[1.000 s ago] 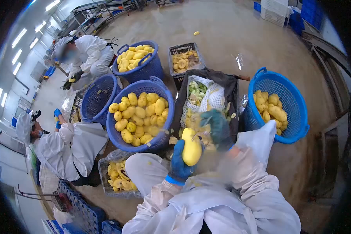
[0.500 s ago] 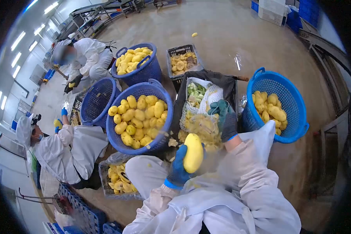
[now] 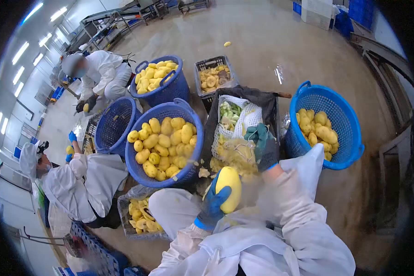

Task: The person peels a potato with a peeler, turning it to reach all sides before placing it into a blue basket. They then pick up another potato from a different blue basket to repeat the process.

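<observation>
My left hand [image 3: 211, 206], in a blue glove, is wrapped round a large peeled yellow potato [image 3: 230, 187], held upright above my lap. To its right and a little farther off, my right hand [image 3: 268, 156] is closed, in a dark glove with green material about the fingers. Whatever it grips is hidden. It hangs over a crate with a black liner [image 3: 210, 123], in which yellow peelings [image 3: 232, 158], white netting [image 3: 249, 116] and green scraps [image 3: 230, 114] lie. Blur covers the area between my hands.
A blue-violet basket of potatoes [image 3: 192, 168] stands left of the crate, a bright blue basket [image 3: 344, 106] right. Behind are another full basket [image 3: 181, 85] and a small crate [image 3: 234, 76] of cut pieces. Two co-workers [image 3: 85, 184] [image 3: 106, 69] sit at left.
The potato in my left hand has turned and tilted slightly, and my fingers now show across its side. My right hand has shifted only slightly, still over the crate.
</observation>
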A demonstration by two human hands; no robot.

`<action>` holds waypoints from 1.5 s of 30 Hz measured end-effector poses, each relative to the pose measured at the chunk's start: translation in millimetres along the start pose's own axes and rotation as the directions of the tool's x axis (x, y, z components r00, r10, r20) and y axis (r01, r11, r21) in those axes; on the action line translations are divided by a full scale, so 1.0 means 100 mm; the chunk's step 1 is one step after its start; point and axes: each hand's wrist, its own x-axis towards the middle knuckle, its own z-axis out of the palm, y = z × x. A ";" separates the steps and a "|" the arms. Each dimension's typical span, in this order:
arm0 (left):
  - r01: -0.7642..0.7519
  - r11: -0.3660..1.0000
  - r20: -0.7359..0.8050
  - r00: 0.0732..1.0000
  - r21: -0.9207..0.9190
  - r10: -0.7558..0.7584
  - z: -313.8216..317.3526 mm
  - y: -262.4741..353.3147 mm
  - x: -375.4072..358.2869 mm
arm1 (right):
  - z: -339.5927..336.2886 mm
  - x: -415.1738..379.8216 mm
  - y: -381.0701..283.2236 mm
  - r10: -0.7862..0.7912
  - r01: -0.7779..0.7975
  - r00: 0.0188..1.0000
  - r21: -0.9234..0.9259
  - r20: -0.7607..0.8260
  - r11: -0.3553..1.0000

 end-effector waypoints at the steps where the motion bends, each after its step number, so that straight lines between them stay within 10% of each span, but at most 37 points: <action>1: 0.007 0.998 -0.043 0.999 0.064 -0.004 -0.01 -0.02 -0.01 | 0.13 -0.12 0.00 -0.100 0.103 0.992 -0.025 0.079 0.994; 11: -0.181 0.716 -0.012 0.967 0.674 0.255 0.10 0.08 -0.01 | 0.41 -0.47 -0.11 0.044 -0.046 0.991 0.012 0.126 0.999; 15: -0.073 0.996 -0.131 0.989 -0.058 0.065 0.14 0.07 0.01 | -0.13 -0.10 0.26 0.008 -0.025 0.997 0.205 0.081 0.978; 17: 0.010 0.992 -0.195 0.980 -0.122 -0.034 0.13 0.13 0.01 | -0.01 -0.40 0.05 -0.004 -0.010 0.989 0.094 0.151 0.995; 20: -0.253 0.903 -0.058 0.955 0.349 0.290 0.23 0.14 -0.01 | 0.34 -0.86 -0.28 -0.263 0.420 0.786 -0.171 0.560 0.891; 25: 0.159 0.922 -0.109 0.972 -0.352 -0.209 -0.04 0.00 0.05 | 0.25 -0.37 -0.06 -0.277 0.550 0.764 -0.364 0.583 0.751; 26: 0.172 0.883 -0.078 0.971 -0.437 -0.228 -0.06 0.00 0.05 | -0.04 0.01 0.31 -0.193 0.268 0.935 -0.232 0.298 0.935; 29: 0.179 0.896 -0.006 0.980 -0.407 -0.198 -0.08 0.03 0.00 | 0.05 -0.02 -0.23 -0.089 0.089 0.996 -0.040 0.013 0.995; 32: -0.038 0.997 -0.126 0.992 -0.063 0.029 -0.01 -0.02 0.01 | 0.21 -0.44 -0.29 -0.335 0.447 0.879 -0.341 0.340 0.827; 35: 0.109 0.982 -0.158 0.979 -0.152 -0.132 -0.44 -0.29 0.10 | 0.43 -0.76 -0.24 -0.059 0.181 0.875 -0.212 0.480 0.960; 38: 0.155 0.929 -0.065 0.980 -0.337 -0.187 -0.11 -0.03 0.06 | -0.13 -0.02 0.09 -0.336 0.499 0.854 -0.444 0.396 0.744; 40: 0.151 0.936 -0.037 0.985 -0.317 -0.171 -0.07 0.05 0.02 | -0.17 0.15 0.12 -0.325 0.385 0.916 -0.293 0.233 0.875; 42: 0.163 0.926 -0.076 0.977 -0.341 -0.200 -0.06 0.05 0.01 | -0.05 -0.03 0.01 -0.047 0.000 0.983 0.256 0.178 0.967; 45: 0.101 0.964 -0.074 0.990 -0.244 -0.122 0.05 0.06 0.08 | 0.21 -0.39 -0.04 -0.206 0.313 0.840 -0.137 0.502 0.940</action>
